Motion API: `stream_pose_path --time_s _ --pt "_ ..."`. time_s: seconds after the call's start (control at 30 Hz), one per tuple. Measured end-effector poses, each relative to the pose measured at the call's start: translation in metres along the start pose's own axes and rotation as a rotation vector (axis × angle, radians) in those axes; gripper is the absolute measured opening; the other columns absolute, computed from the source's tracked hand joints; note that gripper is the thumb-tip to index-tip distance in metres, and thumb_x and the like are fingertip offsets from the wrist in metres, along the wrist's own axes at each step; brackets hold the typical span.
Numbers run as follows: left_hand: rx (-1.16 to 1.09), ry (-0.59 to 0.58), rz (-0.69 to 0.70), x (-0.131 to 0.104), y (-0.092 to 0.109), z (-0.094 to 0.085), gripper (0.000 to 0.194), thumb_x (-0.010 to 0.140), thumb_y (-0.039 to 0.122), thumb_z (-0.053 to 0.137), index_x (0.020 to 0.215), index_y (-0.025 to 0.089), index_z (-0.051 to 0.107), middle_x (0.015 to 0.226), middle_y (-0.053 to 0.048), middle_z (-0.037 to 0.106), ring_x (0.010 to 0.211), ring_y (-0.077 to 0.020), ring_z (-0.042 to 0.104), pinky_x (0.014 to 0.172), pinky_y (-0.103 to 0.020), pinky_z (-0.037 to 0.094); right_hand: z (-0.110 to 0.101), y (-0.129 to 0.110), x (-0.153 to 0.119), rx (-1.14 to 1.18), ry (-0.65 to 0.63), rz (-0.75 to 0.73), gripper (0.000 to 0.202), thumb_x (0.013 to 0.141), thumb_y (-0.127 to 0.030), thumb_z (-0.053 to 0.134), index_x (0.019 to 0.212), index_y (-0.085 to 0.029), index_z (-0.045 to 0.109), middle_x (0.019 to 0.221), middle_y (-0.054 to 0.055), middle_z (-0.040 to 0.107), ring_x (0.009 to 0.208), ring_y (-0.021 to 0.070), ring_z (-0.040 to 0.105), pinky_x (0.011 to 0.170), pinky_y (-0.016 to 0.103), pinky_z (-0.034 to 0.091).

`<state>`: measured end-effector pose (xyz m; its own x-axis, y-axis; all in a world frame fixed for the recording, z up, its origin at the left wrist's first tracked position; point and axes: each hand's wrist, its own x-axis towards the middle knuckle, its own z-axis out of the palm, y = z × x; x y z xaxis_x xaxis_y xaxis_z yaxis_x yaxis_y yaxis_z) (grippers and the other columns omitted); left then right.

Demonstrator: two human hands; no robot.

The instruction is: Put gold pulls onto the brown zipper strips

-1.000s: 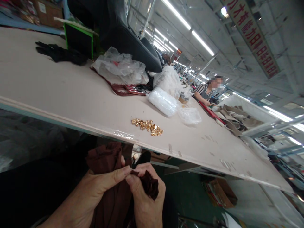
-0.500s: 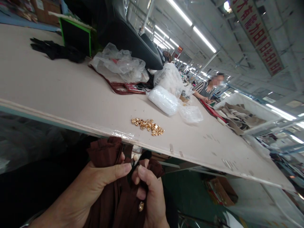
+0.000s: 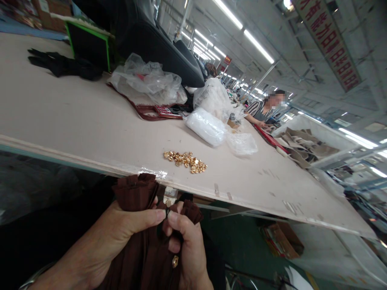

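My left hand (image 3: 117,229) is closed round a thick bundle of brown fabric strips (image 3: 136,193), whose ends fan out above the fist. My right hand (image 3: 189,237) pinches another part of the brown strips, its thumb tip close beside the left thumb. A small gold metal piece (image 3: 175,261), like a zipper slider, hangs against the fabric by the right palm. Just beyond the thumbs, at the table edge, is a pale metal fixture (image 3: 169,196). Several loose gold metal pieces (image 3: 186,161) lie heaped on the table above the hands. What the fingertips press between them is hidden.
The pale table (image 3: 90,121) slants across the view. On it are a white plastic packet (image 3: 205,127), clear plastic bags (image 3: 148,80), a red calculator (image 3: 169,112) and black cloth (image 3: 63,64). A person (image 3: 261,110) sits beyond, near a bin of tan scraps (image 3: 311,145).
My right hand has moved slightly left, bringing its thumb nearer the left thumb. The view has shifted a little. Both hands keep their hold on the brown strips.
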<state>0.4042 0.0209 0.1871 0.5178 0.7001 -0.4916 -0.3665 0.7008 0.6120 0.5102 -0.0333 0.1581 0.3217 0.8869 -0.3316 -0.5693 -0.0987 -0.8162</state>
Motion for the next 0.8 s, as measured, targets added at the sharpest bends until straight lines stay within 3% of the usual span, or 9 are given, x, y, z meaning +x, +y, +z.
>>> stream_pose_path --time_s 0.2,0.33,0.57,0.8 --pt "-0.028 -0.084 -0.075 0.002 0.003 -0.004 0.011 0.062 0.019 0.083 0.066 0.018 0.072 0.06 -0.004 0.072 0.053 -0.0224 0.068 0.061 -0.039 0.06 0.001 -0.001 0.001 -0.01 0.0 0.005 0.025 0.067 -0.031 0.071 0.063 -0.019 0.05 0.053 -0.007 0.046 0.043 0.0047 0.027 0.039 0.016 0.015" --pt "0.013 -0.02 -0.025 0.005 0.001 -0.007 0.017 0.058 0.016 0.086 0.069 0.018 0.074 0.065 -0.005 0.074 0.057 -0.0217 0.069 0.063 -0.036 0.06 0.003 -0.003 0.001 0.0 0.011 0.013 0.026 0.067 -0.03 0.073 0.064 -0.019 0.05 0.053 -0.006 0.047 0.044 0.0046 0.027 0.039 0.016 0.015" --pt "0.046 0.055 0.0 0.008 -0.003 -0.012 0.029 0.052 0.021 0.089 0.074 0.023 0.07 0.066 -0.003 0.076 0.057 -0.0273 0.072 0.061 -0.043 0.061 0.004 -0.005 0.004 -0.024 0.014 -0.015 0.026 0.067 -0.029 0.075 0.062 -0.017 0.052 0.052 -0.006 0.05 0.041 0.0028 0.029 0.037 0.014 0.016" --pt "0.115 0.198 0.187 0.012 -0.006 -0.012 0.029 0.052 0.02 0.088 0.074 0.021 0.068 0.069 -0.001 0.076 0.065 -0.0225 0.072 0.063 -0.031 0.061 0.004 -0.011 0.009 -0.03 0.015 -0.022 0.027 0.063 -0.027 0.079 0.061 -0.015 0.056 0.051 -0.004 0.054 0.039 0.0013 0.031 0.035 0.013 0.015"
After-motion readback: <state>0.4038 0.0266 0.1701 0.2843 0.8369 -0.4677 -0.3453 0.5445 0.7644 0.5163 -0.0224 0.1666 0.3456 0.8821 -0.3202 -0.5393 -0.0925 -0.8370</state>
